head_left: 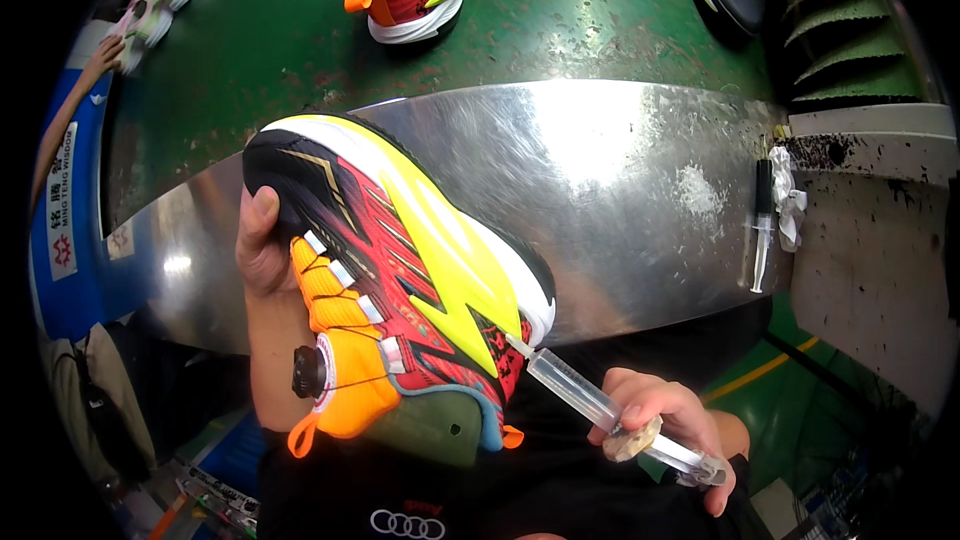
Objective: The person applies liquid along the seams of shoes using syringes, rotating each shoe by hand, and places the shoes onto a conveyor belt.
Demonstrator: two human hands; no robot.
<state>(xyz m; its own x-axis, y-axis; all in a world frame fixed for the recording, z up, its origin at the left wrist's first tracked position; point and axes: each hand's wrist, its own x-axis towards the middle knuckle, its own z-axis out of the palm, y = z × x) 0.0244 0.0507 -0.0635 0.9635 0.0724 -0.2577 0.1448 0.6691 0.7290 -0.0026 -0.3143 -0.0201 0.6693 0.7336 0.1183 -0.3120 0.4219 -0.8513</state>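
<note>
A crumpled white wad point(786, 202) lies on the metal tabletop point(630, 250).

Left hand point(266, 255) holds a sneaker point(425, 265), right hand point(685, 418) a syringe point(575, 388).

Red, black and yellow shoe point(400, 265), side facing up, clear syringe point(573, 386), slanted, tip at shoe's heel

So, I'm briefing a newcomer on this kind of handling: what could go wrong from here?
The syringe in the right hand has its tip at the edge of the shoe's yellow panel, near the red heel; a slip might mark either colour.

The left hand grips the shoe near the toe, far from that tip, so the heel could shift under it.
</note>
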